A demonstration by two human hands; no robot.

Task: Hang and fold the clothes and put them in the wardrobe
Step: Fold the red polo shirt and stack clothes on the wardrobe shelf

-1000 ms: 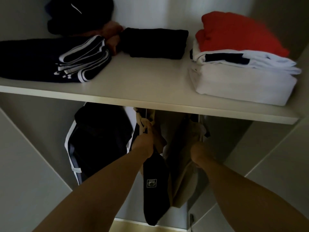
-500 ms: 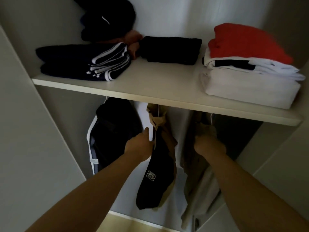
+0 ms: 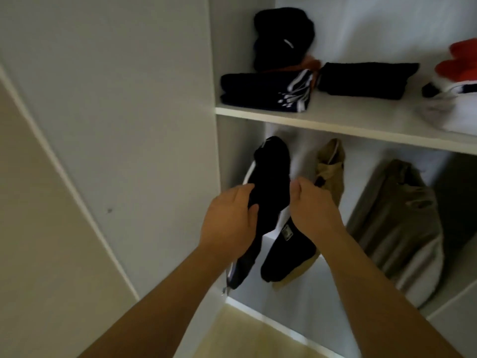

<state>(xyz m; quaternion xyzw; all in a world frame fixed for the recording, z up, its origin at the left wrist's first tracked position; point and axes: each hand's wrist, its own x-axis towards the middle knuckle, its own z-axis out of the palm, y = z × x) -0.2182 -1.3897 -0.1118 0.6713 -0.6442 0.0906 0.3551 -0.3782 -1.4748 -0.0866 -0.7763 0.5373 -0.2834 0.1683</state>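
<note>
Head view: the black jacket (image 3: pixel 271 174) with white piping hangs at the left end of the wardrobe's (image 3: pixel 160 130) lower compartment, just under the shelf (image 3: pixel 335 121). The left hand (image 3: pixel 229 220) grips its left edge about halfway down, the thumb lying across the front of the fabric and the fingers tucked behind it. The right hand (image 3: pixel 313 202) is at the jacket's right edge with its fingers curled in towards the palm. I cannot tell whether it pinches any cloth. Both forearms reach up and forward from the bottom of the picture, the hands close together with the jacket between them.

Just right of the jacket hangs a tan garment (image 3: pixel 331 164), with a dark navy piece (image 3: pixel 286 254) bearing a small patch draped over its lower part. The right wrist crosses in front of it. Further right, apart from these, hangs an olive-grey garment (image 3: pixel 395 218) with a paler hem.

On the shelf lie folded navy clothes with white stripes (image 3: pixel 263 90), a black folded item (image 3: pixel 366 78) beside them, a black pile (image 3: pixel 282 34) behind, and at the right edge a red garment (image 3: pixel 462 59) on white folded ones (image 3: pixel 459 112). Pale wood floor (image 3: pixel 258 337) shows below.
</note>
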